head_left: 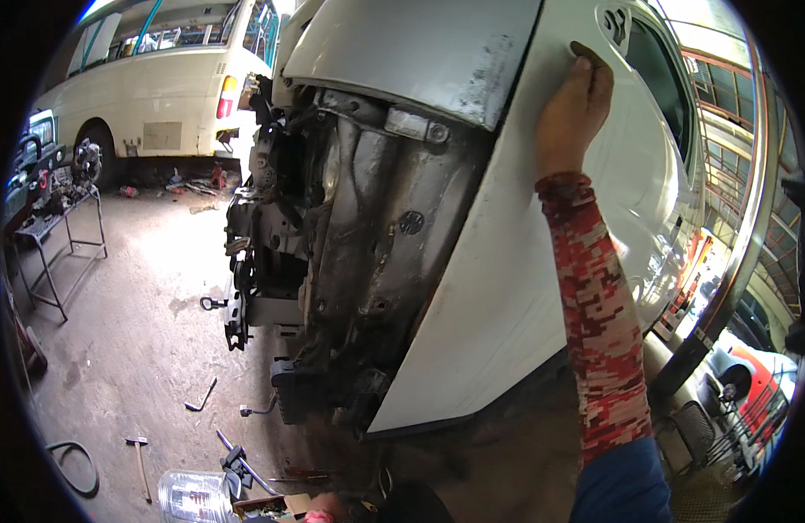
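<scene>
My right hand is raised against the white car door, its fingertips touching the panel near the mirror-mount opening. The fingers look extended and nothing shows in them. A red camouflage sleeve covers that forearm. Low in the view, only a small part of my left hand shows, beside a small open box of parts; its fingers are hidden. Left of the door lies the car's exposed inner body, dark and dirty, below a silver panel with scuffed paint.
On the concrete floor are a hammer, an L-shaped wrench, a clear container and a black loop. A metal stand with parts and a cream bus stand at left. A metal post rises at right.
</scene>
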`<state>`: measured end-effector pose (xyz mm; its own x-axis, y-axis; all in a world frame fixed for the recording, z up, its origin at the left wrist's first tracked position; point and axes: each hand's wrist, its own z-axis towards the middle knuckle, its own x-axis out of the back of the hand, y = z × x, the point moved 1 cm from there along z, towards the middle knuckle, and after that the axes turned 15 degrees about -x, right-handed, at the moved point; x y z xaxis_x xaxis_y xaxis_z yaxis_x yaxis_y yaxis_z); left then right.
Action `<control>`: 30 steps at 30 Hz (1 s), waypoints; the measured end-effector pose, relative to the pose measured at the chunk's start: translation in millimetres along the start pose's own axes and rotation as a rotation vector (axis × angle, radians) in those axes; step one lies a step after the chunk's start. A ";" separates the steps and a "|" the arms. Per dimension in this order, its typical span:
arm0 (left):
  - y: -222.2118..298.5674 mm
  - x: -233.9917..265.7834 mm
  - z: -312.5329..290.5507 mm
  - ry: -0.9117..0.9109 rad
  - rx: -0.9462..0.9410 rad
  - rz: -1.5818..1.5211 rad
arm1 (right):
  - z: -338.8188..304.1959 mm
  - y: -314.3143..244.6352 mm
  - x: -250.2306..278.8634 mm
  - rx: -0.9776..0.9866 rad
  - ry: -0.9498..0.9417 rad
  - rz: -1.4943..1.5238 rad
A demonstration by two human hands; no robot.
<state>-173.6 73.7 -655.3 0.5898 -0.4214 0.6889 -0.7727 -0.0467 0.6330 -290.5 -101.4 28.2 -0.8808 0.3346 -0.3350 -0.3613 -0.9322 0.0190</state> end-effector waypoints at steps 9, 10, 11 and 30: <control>120.7 184.9 -50.7 -0.063 -0.475 -0.209 | -20.0 -5.1 13.9 0.243 -0.305 -0.051; 134.4 223.3 -70.7 -0.040 -0.539 -0.351 | -20.6 0.8 13.5 0.133 -0.331 0.056; 146.7 262.2 -91.7 -0.003 -0.514 -0.487 | -21.7 6.9 13.2 0.026 -0.342 0.164; 334.2 569.8 -146.1 1.795 -0.344 -0.501 | 175.1 18.4 51.3 -1.200 -1.543 0.586</control>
<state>-61.4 -49.6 0.3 0.4020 0.8941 -0.1974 -0.5359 0.4046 0.7411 -395.9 -77.4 176.3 -0.5008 -0.7651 0.4047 -0.2234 -0.3375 -0.9144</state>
